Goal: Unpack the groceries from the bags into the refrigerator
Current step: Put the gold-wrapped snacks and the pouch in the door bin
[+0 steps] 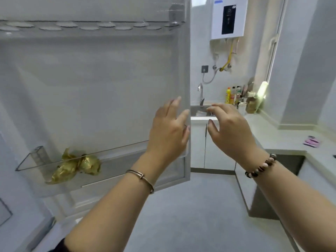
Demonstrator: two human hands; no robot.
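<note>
The white refrigerator door [101, 88] stands open and fills the left half of the view, its inner side facing me. Its lower clear door shelf [116, 160] holds two gold foil-wrapped items [78, 166]. An egg tray shelf [87, 27] runs along the top of the door. My left hand [169, 131] lies flat against the door's right edge, fingers apart, holding nothing. My right hand [229, 128] hovers just right of that edge with its fingers spread and curled, empty. No grocery bag is in view.
A sink with a tap [201, 106] and white cabinets [212, 146] stand behind the door. Bottles [233, 96] crowd the counter corner. The counter [283, 135] runs along the right with a pink item [311, 141]. A water heater [229, 17] hangs on the wall. Grey floor [190, 206] lies below.
</note>
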